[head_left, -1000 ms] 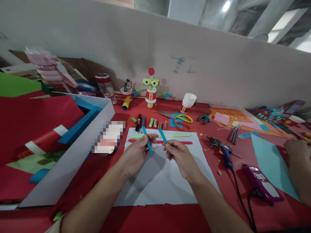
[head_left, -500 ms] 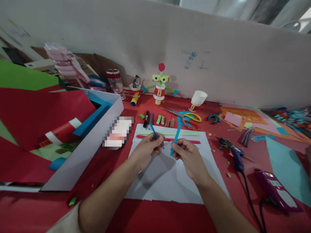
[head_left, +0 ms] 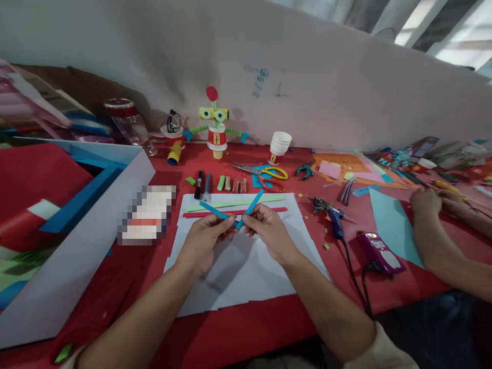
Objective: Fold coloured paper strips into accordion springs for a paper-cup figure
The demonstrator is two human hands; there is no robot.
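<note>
My left hand (head_left: 203, 241) pinches a blue paper strip (head_left: 213, 209) that slants up to the left. In my right hand (head_left: 268, 233) is a second blue paper strip (head_left: 255, 200), slanting up to the right. The lower ends of the two strips come together between my fingertips; whether they overlap or are joined I cannot tell. Both hands are above a white sheet (head_left: 246, 287). A light green strip (head_left: 274, 199) and a red strip (head_left: 280, 209) lie across its far edge, behind the hands.
Beyond the sheet are folded paper springs (head_left: 224, 183), markers (head_left: 198, 185), scissors (head_left: 274, 172) and a paper-cup robot (head_left: 217, 136). A glue gun (head_left: 336, 223) and purple device (head_left: 380, 252) with cables lie right. A co-worker's hands (head_left: 425, 202) are far right. A white box (head_left: 96, 241) stands left.
The two blue strips, apart earlier, are now brought together at their lower ends. The view has turned right, bringing a co-worker's hands into sight.
</note>
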